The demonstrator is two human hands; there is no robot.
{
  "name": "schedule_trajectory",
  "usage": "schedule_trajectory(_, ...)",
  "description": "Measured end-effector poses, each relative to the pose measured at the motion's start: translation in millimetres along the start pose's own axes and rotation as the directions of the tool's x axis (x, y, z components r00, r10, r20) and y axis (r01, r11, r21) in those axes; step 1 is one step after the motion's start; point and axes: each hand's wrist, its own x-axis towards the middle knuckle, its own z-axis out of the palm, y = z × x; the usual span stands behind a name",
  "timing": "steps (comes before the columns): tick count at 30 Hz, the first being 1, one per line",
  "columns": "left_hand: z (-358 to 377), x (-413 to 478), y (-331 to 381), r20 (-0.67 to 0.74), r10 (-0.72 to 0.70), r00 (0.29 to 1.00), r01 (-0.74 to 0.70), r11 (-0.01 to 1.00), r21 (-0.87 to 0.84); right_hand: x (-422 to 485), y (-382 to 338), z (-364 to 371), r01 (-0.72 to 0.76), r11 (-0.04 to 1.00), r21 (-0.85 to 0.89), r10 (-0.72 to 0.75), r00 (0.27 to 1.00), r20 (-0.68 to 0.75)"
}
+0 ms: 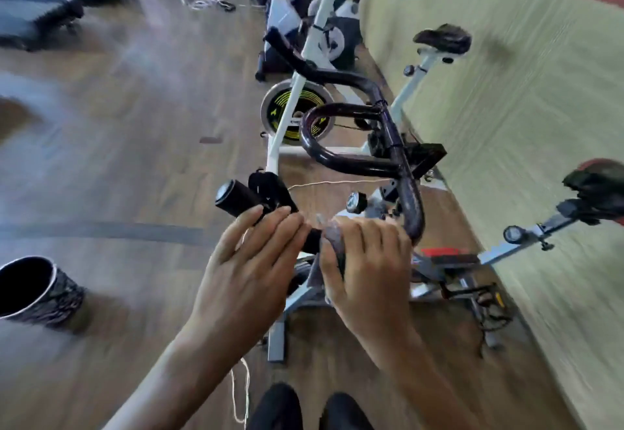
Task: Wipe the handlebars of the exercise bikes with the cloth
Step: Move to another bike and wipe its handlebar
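The right hand (368, 260) is gripping a pale grey cloth (329, 232), its fingers curling round both the cloth and the black handlebar (410, 200) of the nearest exercise bike (526, 242), just right of the bar's left foam grip (236, 198). The left hand (250, 260) is resting straight-fingered on that grip, holding nothing. Behind, a flywheel (299, 115) is showing yellow markings, but its small lettering is too blurred to read.

Black handlebar (358, 166), white bike frame (287, 115), yellow-striped black flywheel (297, 112), grey cloth (329, 233).
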Motion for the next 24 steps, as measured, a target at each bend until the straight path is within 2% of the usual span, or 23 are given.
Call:
schedule_trajectory(2,-5.7,-1.6,-0.1,0.057,-0.001,0.998,0.001,1.000,-0.012,-5.1,-9.5,1.6,0.081,0.997,0.007,-0.081,0.996,0.046)
schedule_trajectory(5,-10.6,0.9,3.4,0.085,-0.032,0.996,0.032,0.999,0.002,-3.1,16.5,-4.5,0.167,0.986,0.009,-0.167,0.982,0.087)
schedule_trajectory(9,-19.0,3.1,11.0,0.139,-0.082,0.987,0.084,0.996,-0.010,-3.3,30.8,-13.8,-0.045,0.999,-0.008,0.045,0.995,0.086)
schedule_trajectory(11,-21.0,5.6,15.0,0.147,-0.113,0.983,0.117,0.993,-0.020,-1.6,17.7,-12.7,-0.093,0.995,0.023,0.091,0.991,0.102)
schedule_trajectory(14,-21.6,7.4,20.1,0.140,-0.150,0.979,0.155,0.988,-0.026,-6.0,30.4,-8.5,0.070,0.997,0.024,-0.073,0.991,0.115)
schedule_trajectory(16,-21.4,9.5,26.7,0.134,-0.190,0.973,0.193,0.981,-0.012,-8.5,55.1,-8.7,0.095,0.996,0.005,-0.095,0.991,0.094)
schedule_trajectory(19,-21.0,16.4,45.3,0.191,-0.276,0.942,0.275,0.961,0.029,-14.0,69.5,-8.0,0.007,0.998,0.067,-0.012,0.996,0.086)
schedule_trajectory(22,-19.7,21.4,60.1,0.285,-0.303,0.909,0.296,0.953,0.068,-17.6,62.4,-5.0,-0.086,0.974,0.211,0.064,0.992,0.105)
schedule_trajectory(24,-17.8,21.7,61.9,0.283,-0.315,0.906,0.309,0.949,0.064,-17.6,60.4,-5.6,-0.185,0.924,0.334,0.155,0.981,0.114)
